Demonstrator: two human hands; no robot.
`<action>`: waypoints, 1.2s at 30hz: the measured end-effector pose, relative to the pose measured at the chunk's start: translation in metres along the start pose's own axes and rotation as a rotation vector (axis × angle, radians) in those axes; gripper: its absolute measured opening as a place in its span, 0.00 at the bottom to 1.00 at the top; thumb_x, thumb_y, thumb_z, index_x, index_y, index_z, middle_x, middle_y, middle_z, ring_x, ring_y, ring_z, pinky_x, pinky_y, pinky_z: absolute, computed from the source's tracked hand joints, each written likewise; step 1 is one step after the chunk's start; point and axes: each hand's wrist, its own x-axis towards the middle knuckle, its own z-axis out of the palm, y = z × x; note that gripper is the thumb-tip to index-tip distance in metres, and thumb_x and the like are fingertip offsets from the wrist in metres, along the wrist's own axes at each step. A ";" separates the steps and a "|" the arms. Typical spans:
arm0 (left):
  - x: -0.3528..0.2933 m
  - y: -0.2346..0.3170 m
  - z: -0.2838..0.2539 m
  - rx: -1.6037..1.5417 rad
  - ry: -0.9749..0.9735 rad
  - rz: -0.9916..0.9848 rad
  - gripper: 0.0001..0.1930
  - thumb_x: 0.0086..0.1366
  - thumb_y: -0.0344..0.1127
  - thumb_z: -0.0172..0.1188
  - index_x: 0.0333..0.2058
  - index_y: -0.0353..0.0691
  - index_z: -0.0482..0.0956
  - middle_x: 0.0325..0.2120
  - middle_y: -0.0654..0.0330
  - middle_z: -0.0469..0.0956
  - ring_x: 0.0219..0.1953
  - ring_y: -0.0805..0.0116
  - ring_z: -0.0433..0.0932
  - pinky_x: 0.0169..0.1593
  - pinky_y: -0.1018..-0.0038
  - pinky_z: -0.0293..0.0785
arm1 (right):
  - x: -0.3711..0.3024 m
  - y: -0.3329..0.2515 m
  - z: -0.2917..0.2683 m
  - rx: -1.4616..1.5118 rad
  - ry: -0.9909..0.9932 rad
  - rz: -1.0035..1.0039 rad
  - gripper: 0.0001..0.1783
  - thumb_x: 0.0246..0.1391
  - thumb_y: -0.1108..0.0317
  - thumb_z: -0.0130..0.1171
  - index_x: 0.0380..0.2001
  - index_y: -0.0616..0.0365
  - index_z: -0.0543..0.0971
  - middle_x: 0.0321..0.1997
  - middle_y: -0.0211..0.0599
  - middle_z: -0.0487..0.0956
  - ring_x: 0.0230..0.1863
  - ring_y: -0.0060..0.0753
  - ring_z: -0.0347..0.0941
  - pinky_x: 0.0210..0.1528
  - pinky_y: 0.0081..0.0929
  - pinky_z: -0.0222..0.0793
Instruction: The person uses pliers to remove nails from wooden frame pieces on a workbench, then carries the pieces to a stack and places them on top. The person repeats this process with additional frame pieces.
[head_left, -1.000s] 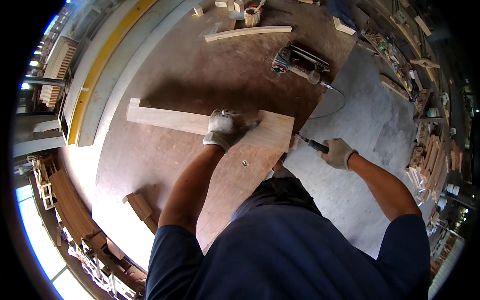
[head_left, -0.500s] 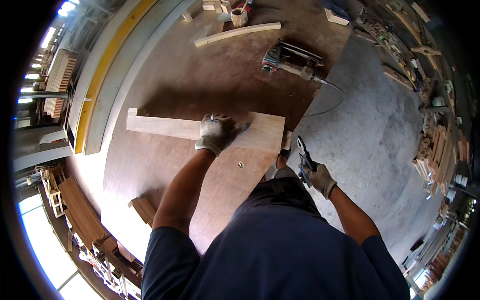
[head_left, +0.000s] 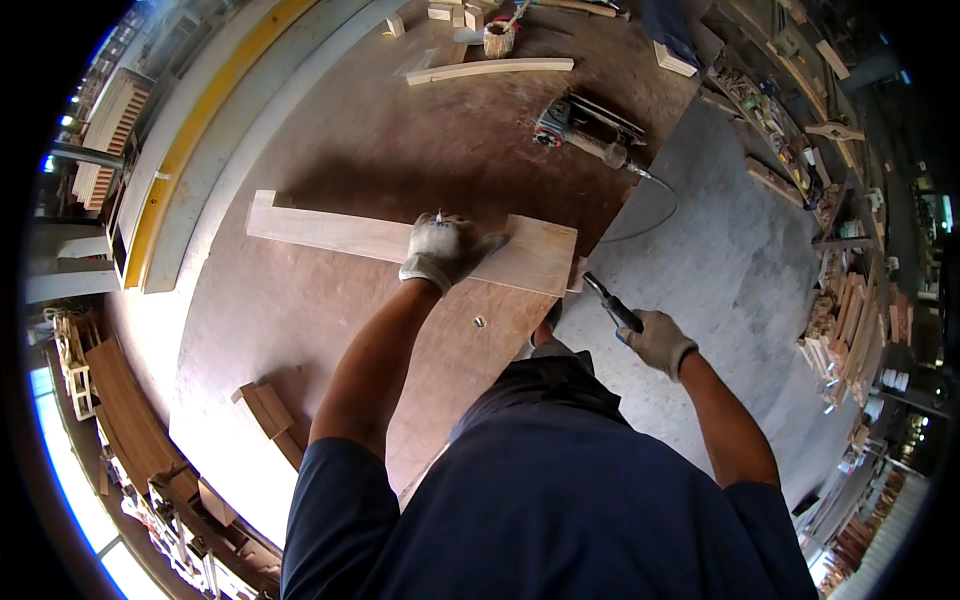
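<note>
A pale, flat wooden board (head_left: 340,231) lies on the brown work surface, wider at its right end and notched at its far left end. My left hand (head_left: 438,248), in a white work glove, grips the board near its middle, fingers curled over the far edge. A small shiny bit shows at its fingers, too small to name. Over the grey floor at the right, my gloved right hand (head_left: 660,343) is closed round dark-handled pliers (head_left: 612,301), whose jaws point toward the board's right end. A small wood piece (head_left: 578,274) shows beside that end.
A power sander (head_left: 585,128) with a hose lies beyond the board. Farther back are a curved wood strip (head_left: 490,70) and a pot with a brush (head_left: 499,38). Wooden blocks (head_left: 268,410) sit at the near left, a yellow-striped beam (head_left: 190,130) along the left, and wood scraps (head_left: 840,330) at the right.
The pliers have turned in my right hand, which has moved slightly right. My left hand stays on the board. The whole view has shifted a little.
</note>
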 end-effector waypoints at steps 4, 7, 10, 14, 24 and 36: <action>-0.001 0.001 -0.006 -0.001 -0.036 0.006 0.31 0.70 0.66 0.52 0.25 0.47 0.88 0.29 0.56 0.86 0.36 0.53 0.83 0.46 0.56 0.72 | 0.002 -0.022 -0.027 -0.204 -0.121 0.068 0.20 0.62 0.54 0.62 0.41 0.63 0.83 0.31 0.53 0.83 0.38 0.53 0.81 0.45 0.46 0.73; -0.001 0.000 -0.005 -0.008 -0.053 -0.008 0.31 0.70 0.66 0.51 0.26 0.47 0.89 0.29 0.56 0.86 0.36 0.53 0.83 0.46 0.57 0.72 | 0.005 -0.035 -0.037 -0.272 -0.193 0.166 0.21 0.62 0.52 0.61 0.41 0.63 0.84 0.33 0.54 0.84 0.40 0.54 0.81 0.46 0.47 0.73; 0.000 -0.002 -0.006 -0.056 -0.088 -0.034 0.36 0.69 0.71 0.49 0.29 0.44 0.89 0.32 0.54 0.87 0.39 0.52 0.84 0.49 0.57 0.73 | 0.007 -0.051 -0.044 -0.424 -0.205 0.187 0.22 0.61 0.53 0.62 0.44 0.64 0.86 0.47 0.61 0.85 0.52 0.58 0.82 0.55 0.46 0.76; 0.003 0.001 -0.012 -0.053 -0.189 -0.079 0.38 0.67 0.74 0.49 0.31 0.43 0.90 0.35 0.54 0.88 0.42 0.53 0.84 0.51 0.58 0.73 | 0.005 -0.078 -0.051 -0.596 -0.230 0.201 0.20 0.60 0.57 0.59 0.45 0.63 0.86 0.49 0.60 0.84 0.53 0.56 0.82 0.56 0.44 0.76; 0.000 0.001 -0.012 -0.061 -0.137 -0.074 0.36 0.66 0.73 0.51 0.31 0.45 0.90 0.37 0.54 0.88 0.45 0.54 0.84 0.52 0.58 0.73 | 0.010 -0.130 -0.075 -0.682 -0.385 0.190 0.20 0.59 0.61 0.57 0.44 0.66 0.86 0.40 0.56 0.86 0.41 0.49 0.86 0.43 0.42 0.80; -0.002 0.001 -0.007 -0.032 -0.053 -0.045 0.35 0.68 0.71 0.49 0.27 0.45 0.89 0.31 0.56 0.86 0.39 0.54 0.84 0.48 0.57 0.73 | 0.019 -0.165 -0.090 -0.870 -0.386 0.021 0.22 0.62 0.55 0.61 0.42 0.67 0.86 0.35 0.48 0.87 0.32 0.42 0.86 0.34 0.41 0.81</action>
